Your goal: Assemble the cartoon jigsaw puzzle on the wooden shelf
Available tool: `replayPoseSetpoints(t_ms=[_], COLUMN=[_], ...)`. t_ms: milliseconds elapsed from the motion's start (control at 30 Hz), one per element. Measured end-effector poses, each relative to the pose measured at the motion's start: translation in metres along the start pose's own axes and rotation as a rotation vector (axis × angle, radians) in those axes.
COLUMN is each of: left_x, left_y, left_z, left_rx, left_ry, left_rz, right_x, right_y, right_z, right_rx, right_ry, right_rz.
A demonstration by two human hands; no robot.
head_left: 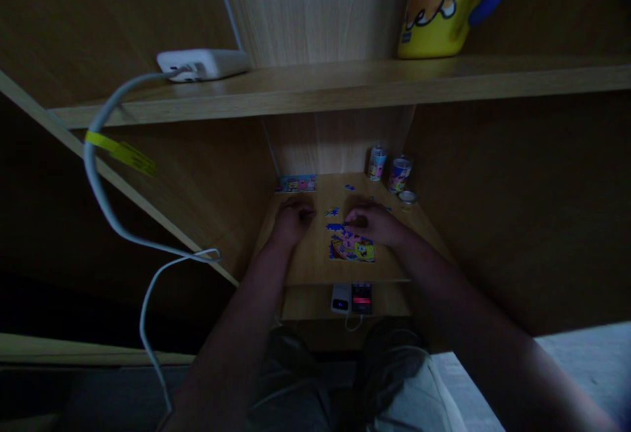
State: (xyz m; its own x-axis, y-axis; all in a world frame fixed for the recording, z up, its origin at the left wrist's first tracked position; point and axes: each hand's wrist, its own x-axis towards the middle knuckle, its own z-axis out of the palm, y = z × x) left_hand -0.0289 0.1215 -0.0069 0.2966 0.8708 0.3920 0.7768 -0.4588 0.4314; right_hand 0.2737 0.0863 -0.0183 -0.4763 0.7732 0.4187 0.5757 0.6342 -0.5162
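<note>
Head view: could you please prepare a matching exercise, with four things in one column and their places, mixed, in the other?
1. yellow mug
2. partly built puzzle
3. picture strip
4. round lid

A. back left of the tabletop
B. right side of the tabletop, by a can
C. upper shelf
D. tabletop, on the near side of the right hand

Pairs: 1-C, 2-D, 3-A, 4-B

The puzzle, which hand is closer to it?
Right. The right hand is at the far edge of the puzzle; the left hand is off to its left.
</note>
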Motion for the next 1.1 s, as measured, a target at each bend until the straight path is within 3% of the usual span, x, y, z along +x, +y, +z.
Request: replayPoseSetpoints(t_ms=[333, 567, 800, 933, 1100], left_x=[-0.001, -0.003, -0.011, -0.011, -0.006], left_y=[-0.001, 0.000, 0.022, 0.038, 0.048], left_z=[-0.001, 0.003, 0.006, 0.012, 0.019], left_rx=[-0.096, -0.120, -0.114, -0.120, -0.182], left_ry=[-0.029, 0.023, -0.053, -0.113, -0.191], left_rz=[0.027, 0.107, 0.318, 0.400, 0.462], right_x=[0.000, 0.001, 0.003, 0.003, 0.001], right_y=[-0.002, -0.005, 0.003, 0.004, 0.001], right_z=[-0.001, -0.003, 0.000, 0.000, 0.000], right_rx=[-0.034, 0.015, 0.070, 0.085, 0.126], right_ry=[0.022, 0.022, 0.242, 0.131, 0.051], right_rz=[0.001, -0.020, -0.010, -0.081, -0.042])
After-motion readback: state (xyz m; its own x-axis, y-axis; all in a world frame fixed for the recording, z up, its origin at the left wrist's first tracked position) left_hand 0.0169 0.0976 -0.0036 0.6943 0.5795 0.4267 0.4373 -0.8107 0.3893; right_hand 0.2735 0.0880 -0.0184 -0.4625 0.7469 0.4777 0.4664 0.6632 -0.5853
